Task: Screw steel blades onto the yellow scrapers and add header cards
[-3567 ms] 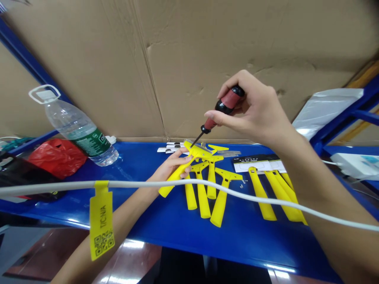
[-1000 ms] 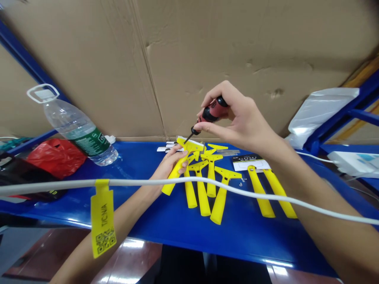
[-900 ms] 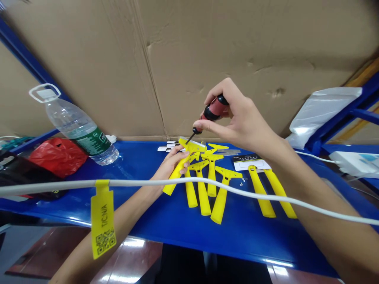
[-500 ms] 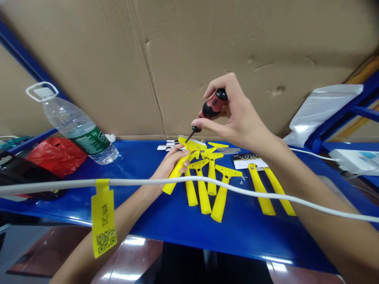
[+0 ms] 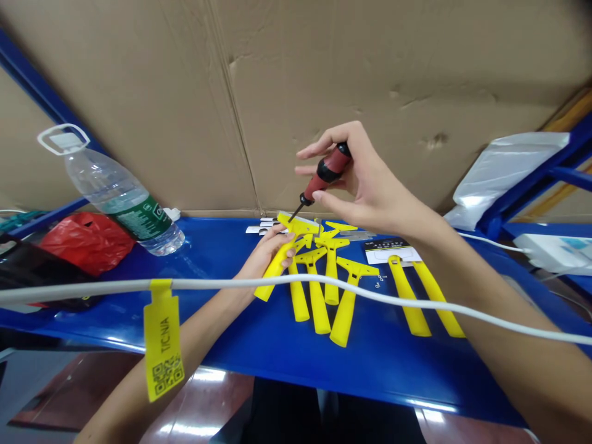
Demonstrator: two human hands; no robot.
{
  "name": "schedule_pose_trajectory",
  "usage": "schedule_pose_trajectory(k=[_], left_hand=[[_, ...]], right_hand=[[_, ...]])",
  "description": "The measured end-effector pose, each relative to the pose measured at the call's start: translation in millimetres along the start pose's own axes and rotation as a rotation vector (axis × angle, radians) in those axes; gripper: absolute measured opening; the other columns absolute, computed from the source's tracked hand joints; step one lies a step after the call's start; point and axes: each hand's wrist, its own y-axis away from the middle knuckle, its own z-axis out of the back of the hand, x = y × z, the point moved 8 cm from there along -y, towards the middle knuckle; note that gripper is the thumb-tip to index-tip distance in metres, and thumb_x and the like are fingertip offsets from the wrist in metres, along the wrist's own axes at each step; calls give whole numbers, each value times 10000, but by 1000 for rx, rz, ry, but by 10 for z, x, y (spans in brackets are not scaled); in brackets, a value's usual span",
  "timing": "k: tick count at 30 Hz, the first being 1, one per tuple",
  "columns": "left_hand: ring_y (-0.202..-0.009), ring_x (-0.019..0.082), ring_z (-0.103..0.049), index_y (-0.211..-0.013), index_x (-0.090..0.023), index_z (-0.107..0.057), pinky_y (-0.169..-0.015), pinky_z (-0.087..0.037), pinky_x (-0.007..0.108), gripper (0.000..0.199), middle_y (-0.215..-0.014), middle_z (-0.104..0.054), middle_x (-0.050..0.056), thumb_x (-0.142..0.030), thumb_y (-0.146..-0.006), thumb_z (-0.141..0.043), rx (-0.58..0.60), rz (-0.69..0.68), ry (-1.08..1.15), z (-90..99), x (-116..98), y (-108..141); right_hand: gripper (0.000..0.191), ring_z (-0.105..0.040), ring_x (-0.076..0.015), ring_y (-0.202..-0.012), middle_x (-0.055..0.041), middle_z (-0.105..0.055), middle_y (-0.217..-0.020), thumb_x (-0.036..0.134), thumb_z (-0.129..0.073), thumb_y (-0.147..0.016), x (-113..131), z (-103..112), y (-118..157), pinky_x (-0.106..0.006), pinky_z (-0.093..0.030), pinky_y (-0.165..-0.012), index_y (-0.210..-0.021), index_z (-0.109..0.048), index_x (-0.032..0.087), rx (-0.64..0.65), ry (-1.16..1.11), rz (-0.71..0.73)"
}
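Observation:
My left hand (image 5: 266, 253) is closed around the neck of a yellow scraper (image 5: 276, 265), its head tilted up and a blade strip along the far edge. In my right hand (image 5: 365, 172) is a red and black screwdriver (image 5: 327, 172), held between thumb and fingers, with some fingertips lifted off the handle. The screwdriver's tip meets the scraper's head; whether a screw sits under it is too small to tell. Several more yellow scraper handles (image 5: 345, 314) lie just right of my left hand, with small screws (image 5: 380, 280) beside them.
A white cable (image 5: 222, 284) with a yellow tag (image 5: 163, 345) crosses the foreground. At left stand a water bottle (image 5: 134, 209) and a red plastic bag (image 5: 87, 243). Packaged scrapers (image 5: 409, 302) lie at right on the blue table (image 5: 287, 357). Cardboard (image 5: 287, 92) walls the back.
The fingers of my right hand have opened out from the screwdriver handle, and the handle has turned slightly. My left hand and the scraper stay nearly in place.

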Motion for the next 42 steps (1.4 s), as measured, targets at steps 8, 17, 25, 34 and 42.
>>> schedule_pose_trajectory(k=[8, 17, 25, 34, 42], left_hand=[[-590, 59, -616, -1194, -215, -592, -432, -383, 133, 540, -1013, -732, 27, -173, -812, -971, 10, 20, -34, 63, 80, -48], [-575, 67, -627, -1190, -233, -584, -430, -398, 140, 524, -996, -745, 20, -182, -828, -959, 28, 10, -44, 17, 89, -17], [-568, 71, -632, -1183, -236, -588, -420, -408, 145, 519, -984, -746, 14, -177, -827, -962, 20, 3, -49, 33, 87, -19], [-582, 71, -649, -1170, -248, -568, -439, -440, 150, 513, -1040, -764, 25, -189, -842, -958, 35, 25, -35, -5, 118, 18], [-581, 74, -645, -1157, -245, -564, -424, -410, 139, 508, -993, -745, 8, -202, -841, -960, 40, -2, -79, -18, 56, 10]], right_hand=[[445, -744, -326, -1171, -79, -732, -1278, 321, -919, -917, -22, 26, -18, -514, -703, -949, -1214, -588, 307, 1, 3, 20], [449, -738, -308, -1040, -48, -718, -1058, 436, -958, -895, 4, 78, -23, -486, -682, -888, -1130, -603, 294, -87, 145, 22], [485, -777, -337, -1002, -51, -746, -1051, 446, -949, -897, -73, 49, -6, -546, -697, -865, -1198, -587, 332, -36, 73, -37], [522, -741, -357, -1226, -79, -737, -1296, 425, -923, -908, 37, 62, 3, -558, -682, -1019, -1323, -615, 353, 52, 39, -35], [495, -764, -341, -1019, -48, -724, -1059, 480, -988, -847, -65, 117, -14, -554, -694, -896, -1158, -634, 328, -120, 151, -38]])
